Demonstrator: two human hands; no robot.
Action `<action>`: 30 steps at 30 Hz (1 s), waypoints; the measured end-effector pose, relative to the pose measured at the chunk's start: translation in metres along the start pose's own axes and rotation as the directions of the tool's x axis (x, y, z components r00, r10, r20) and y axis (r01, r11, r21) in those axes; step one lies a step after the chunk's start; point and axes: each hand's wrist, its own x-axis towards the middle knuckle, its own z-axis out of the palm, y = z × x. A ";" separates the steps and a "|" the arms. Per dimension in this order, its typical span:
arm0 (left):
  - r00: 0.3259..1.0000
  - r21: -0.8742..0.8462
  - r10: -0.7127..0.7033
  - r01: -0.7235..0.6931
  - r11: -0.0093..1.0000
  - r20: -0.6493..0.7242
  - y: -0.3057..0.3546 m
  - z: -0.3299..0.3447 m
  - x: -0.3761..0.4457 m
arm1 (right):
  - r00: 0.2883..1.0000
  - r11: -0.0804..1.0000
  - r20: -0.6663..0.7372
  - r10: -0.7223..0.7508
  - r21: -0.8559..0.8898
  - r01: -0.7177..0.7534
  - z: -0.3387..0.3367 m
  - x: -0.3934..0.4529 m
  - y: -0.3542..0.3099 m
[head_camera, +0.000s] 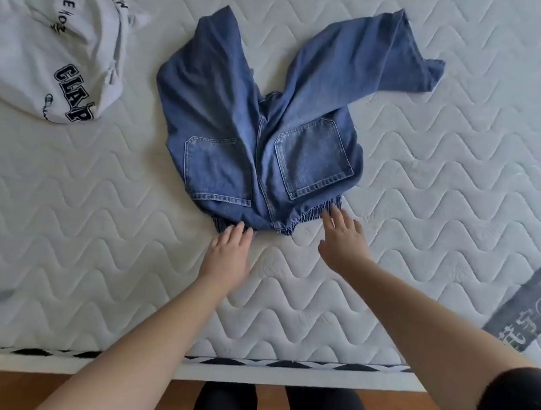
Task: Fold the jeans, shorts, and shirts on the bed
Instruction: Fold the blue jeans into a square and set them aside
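Both hands reach flat-fingered to the jeans' [261,140] elastic waistband: left hand [227,259] touching its near edge, right hand [340,241] at its right end. I see the jeans spread pockets-up mid-bed [422,215], legs splayed away; a white shirt [56,45] lies crumpled far left.

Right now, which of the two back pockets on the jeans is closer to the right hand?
The lighter, faded pocket on the right side of the jeans; the right hand reaches the waistband just below it. The other pocket sits above the left hand.

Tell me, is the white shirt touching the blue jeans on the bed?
Apart. The head view shows a strip of bare quilted mattress between the crumpled white shirt on the left and the jeans in the middle.
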 end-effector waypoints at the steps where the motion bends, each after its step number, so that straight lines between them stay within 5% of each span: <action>1: 1.000 -0.004 -0.018 0.018 1.000 0.000 -0.001 0.004 0.007 | 1.000 1.000 0.008 0.005 -0.029 -0.004 0.003 0.008 0.002; 11: 0.999 0.101 -0.013 0.009 0.995 0.041 -0.018 0.039 0.062 | 0.992 0.983 -0.079 -0.097 -0.165 0.083 0.035 0.057 0.024; 14: 0.997 0.113 0.037 -0.030 0.993 -0.060 -0.021 0.043 0.063 | 0.987 0.979 -0.088 -0.134 -0.165 0.119 0.035 0.063 0.029; 20: 0.995 0.136 0.063 -0.052 0.989 -0.077 -0.031 0.038 0.067 | 0.907 0.942 -0.299 -0.296 -0.246 0.227 0.028 0.071 0.039; 30: 0.996 0.114 0.037 -0.027 0.993 -0.084 -0.027 0.003 0.069 | 0.956 0.987 -0.256 -0.143 -0.105 0.119 -0.019 0.077 0.027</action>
